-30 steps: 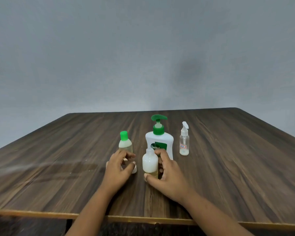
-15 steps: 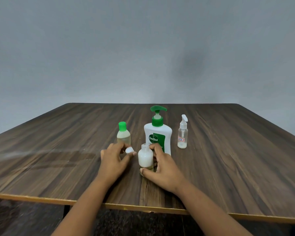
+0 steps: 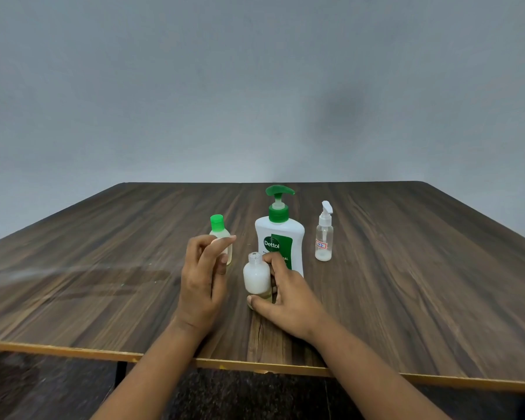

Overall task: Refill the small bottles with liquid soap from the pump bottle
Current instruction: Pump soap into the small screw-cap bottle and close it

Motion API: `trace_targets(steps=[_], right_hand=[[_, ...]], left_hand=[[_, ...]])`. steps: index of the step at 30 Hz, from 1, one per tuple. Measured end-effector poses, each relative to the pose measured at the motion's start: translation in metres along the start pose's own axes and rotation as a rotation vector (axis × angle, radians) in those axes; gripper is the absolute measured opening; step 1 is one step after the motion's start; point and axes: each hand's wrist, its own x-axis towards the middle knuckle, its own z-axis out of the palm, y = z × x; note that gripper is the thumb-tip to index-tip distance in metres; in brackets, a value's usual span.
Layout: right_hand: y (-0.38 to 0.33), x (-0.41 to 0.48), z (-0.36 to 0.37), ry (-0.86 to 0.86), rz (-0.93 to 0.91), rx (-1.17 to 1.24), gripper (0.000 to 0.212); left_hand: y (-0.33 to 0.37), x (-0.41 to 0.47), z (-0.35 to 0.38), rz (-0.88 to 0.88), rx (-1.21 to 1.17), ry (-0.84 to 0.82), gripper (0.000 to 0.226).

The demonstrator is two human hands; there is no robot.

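A small open bottle [image 3: 256, 277] of white liquid stands on the wooden table [image 3: 406, 283], its neck uncapped. My right hand [image 3: 288, 301] is wrapped around its right side and base. My left hand [image 3: 203, 277] is raised just left of it with the fingertips pinched together; the small white cap is almost hidden between them. Directly behind the open bottle stands the white Dettol pump bottle [image 3: 281, 241] with a green pump. A small bottle with a green cap [image 3: 217, 223] stands behind my left hand, its body partly covered.
A clear spray bottle [image 3: 324, 237] with a white nozzle and a little liquid stands right of the pump bottle. The table's front edge [image 3: 73, 350] runs close under my forearms. A grey wall rises behind the table.
My left hand has lifted off the table with the white cap and turned upright. My right hand stays on the open bottle. The camera has tilted slightly.
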Motion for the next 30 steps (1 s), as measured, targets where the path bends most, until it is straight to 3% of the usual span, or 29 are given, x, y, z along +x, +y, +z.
trace_targets(steps=[5, 9, 14, 23, 30], right_hand=[[-0.003, -0.001, -0.001, -0.012, 0.001, -0.017, 0.05], [-0.003, -0.001, -0.001, -0.01, -0.006, -0.025, 0.05], [-0.002, -0.001, -0.001, -0.01, -0.014, -0.025, 0.05], [-0.003, 0.0, -0.001, 0.001, -0.035, -0.032, 0.049], [-0.006, 0.001, -0.002, -0.001, -0.037, -0.038, 0.048]], left_hand=[[-0.003, -0.002, 0.002, -0.101, -0.086, 0.015, 0.036], [-0.005, 0.0, 0.002, -0.04, -0.022, -0.023, 0.022], [-0.004, 0.0, 0.004, -0.015, 0.038, -0.079, 0.025], [0.009, 0.01, 0.014, -0.14, -0.129, -0.061, 0.027], [0.001, 0.019, 0.027, -0.108, -0.164, -0.092, 0.035]])
